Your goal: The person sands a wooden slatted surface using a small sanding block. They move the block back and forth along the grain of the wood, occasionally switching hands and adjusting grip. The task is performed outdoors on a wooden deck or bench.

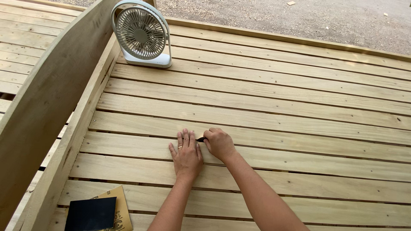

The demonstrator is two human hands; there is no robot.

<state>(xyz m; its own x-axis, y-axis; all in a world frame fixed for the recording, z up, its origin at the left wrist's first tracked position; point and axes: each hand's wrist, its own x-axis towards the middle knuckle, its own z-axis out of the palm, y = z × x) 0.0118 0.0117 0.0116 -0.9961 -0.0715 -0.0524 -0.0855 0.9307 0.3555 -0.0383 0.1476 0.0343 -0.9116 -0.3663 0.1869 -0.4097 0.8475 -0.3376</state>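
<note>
My left hand [186,153] lies flat, fingers together, on a pale wooden slat [299,141] of a slatted frame; a ring shows on one finger. Right beside it, my right hand [219,143] is closed around a small folded piece of sandpaper [200,138], pressed against the slat at the tips of my left fingers. Only a small dark and tan corner of the piece shows past the fist.
A small white desk fan [141,34] stands on the slats at the back left. Sheets of sandpaper [97,211], one dark and one tan, lie at the front left. A tall wooden side board [47,98] rises on the left. Gravel ground [299,17] lies beyond the frame.
</note>
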